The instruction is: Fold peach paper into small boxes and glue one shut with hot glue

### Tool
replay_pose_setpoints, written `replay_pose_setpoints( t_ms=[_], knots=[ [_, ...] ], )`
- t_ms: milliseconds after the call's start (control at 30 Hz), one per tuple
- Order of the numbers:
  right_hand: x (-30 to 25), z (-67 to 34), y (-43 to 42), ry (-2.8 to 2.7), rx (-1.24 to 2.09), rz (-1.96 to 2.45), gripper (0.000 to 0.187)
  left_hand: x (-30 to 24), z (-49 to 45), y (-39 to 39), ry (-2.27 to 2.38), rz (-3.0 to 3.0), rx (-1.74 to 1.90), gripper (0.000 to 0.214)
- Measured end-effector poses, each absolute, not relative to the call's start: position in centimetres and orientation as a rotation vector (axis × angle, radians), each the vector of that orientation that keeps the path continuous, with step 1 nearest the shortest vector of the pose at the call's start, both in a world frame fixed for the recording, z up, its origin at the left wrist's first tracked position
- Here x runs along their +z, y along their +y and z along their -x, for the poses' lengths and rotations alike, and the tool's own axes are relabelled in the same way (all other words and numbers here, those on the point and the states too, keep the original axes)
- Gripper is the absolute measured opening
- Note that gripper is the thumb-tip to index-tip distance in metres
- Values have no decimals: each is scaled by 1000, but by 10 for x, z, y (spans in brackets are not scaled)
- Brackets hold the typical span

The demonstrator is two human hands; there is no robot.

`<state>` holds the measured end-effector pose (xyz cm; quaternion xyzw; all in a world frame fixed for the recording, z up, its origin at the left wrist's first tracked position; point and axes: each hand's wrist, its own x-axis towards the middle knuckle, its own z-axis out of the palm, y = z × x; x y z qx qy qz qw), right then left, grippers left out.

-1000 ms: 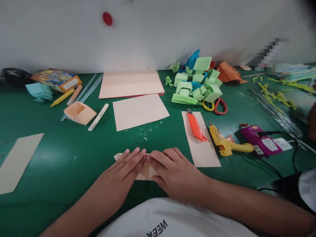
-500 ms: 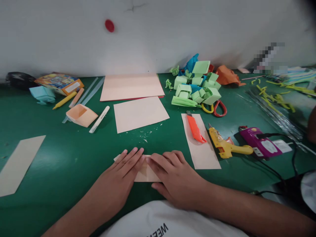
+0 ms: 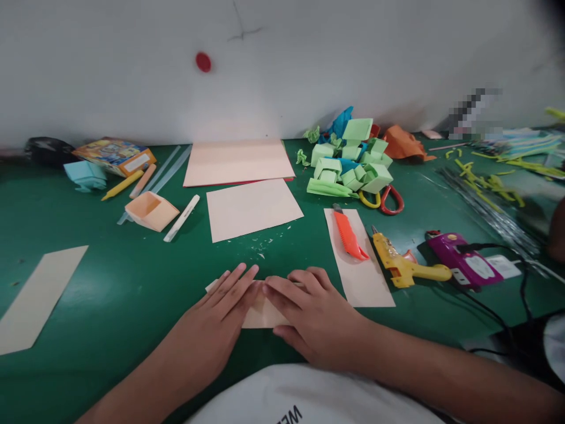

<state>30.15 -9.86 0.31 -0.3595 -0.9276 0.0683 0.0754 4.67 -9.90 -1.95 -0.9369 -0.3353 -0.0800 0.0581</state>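
Observation:
A small sheet of peach paper (image 3: 260, 315) lies on the green table in front of me, largely covered by my hands. My left hand (image 3: 216, 318) rests flat on its left part, fingers stretched out. Over its right part lies my right hand (image 3: 313, 312), fingers extended and slightly bent, thumb below at the paper's near edge. The fingertips of both hands nearly meet at the paper's middle. Beyond them lies a larger peach sheet (image 3: 251, 212). To the right, an orange box cutter (image 3: 348, 235) sits on a paper strip (image 3: 366, 285).
A yellow glue gun (image 3: 401, 265) and a purple power strip (image 3: 461, 259) with cables lie right. Green folded paper pieces (image 3: 348, 165) and scissors handles (image 3: 391, 200) are behind. Left are a peach paper box (image 3: 152, 212), a white marker (image 3: 182, 218) and a cut sheet (image 3: 42, 300).
The view has tilted up slightly, so the scene sits a little lower. Both hands stay on the paper, with only slight finger movement.

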Motion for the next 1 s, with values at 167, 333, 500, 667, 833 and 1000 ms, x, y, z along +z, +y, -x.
replay_pose_setpoints(
  t_ms=[167,333,500,667,833,1000],
  knots=[
    [0,-302,-85,-2793,-83,1066,46,-25,-50,-86,-974,2775,-216,64],
    [3,-302,-72,-2783,-101,1117,45,-32,-59,-76,-1062,2701,-250,61],
    [1,-302,-70,-2778,-45,1128,47,-35,-61,-79,-1100,2693,-286,63],
    [-1,-306,-70,-2795,-55,1132,47,-33,-62,-83,-1103,2672,-296,62],
    [2,-309,-69,-2802,-5,1138,50,-33,-61,-81,-1095,2704,-273,62],
    [3,-308,-71,-2802,32,1150,49,-33,-55,-78,-1100,2770,-253,60]
  ],
)
